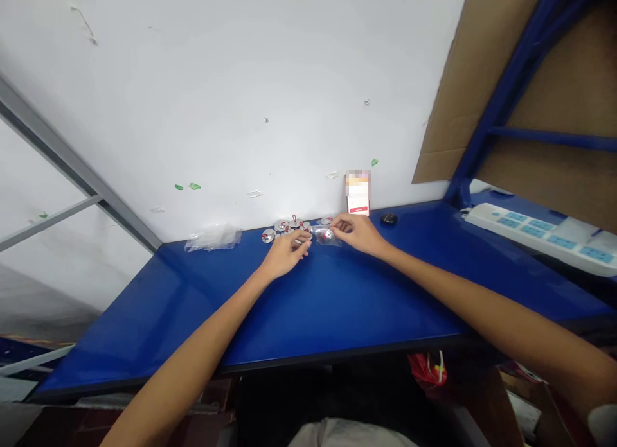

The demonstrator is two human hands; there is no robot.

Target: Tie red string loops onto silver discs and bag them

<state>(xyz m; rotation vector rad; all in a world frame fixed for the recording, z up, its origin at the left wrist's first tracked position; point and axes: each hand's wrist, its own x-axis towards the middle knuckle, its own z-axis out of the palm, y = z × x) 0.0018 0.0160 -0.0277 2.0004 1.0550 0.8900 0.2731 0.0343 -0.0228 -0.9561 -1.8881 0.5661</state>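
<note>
Several round silver discs with red loops [268, 236] lie in a cluster at the back of the blue table, against the wall. At the cluster's right side, my left hand [284, 254] has its fingers curled round the edge of one silver disc, which they partly hide. A small clear plastic bag [330, 237] with something shiny and red in it lies just right of that. My right hand [360, 233] pinches the upper edge of this bag between thumb and fingers. Another pale round piece [326, 221] shows behind the bag.
A stack of clear plastic bags [213, 237] lies to the left on the blue table [308, 312]. Against the wall leans a phone [358, 200] with a lit screen, beside a small black object [388, 218]. A white power strip [540, 236] runs along the right side.
</note>
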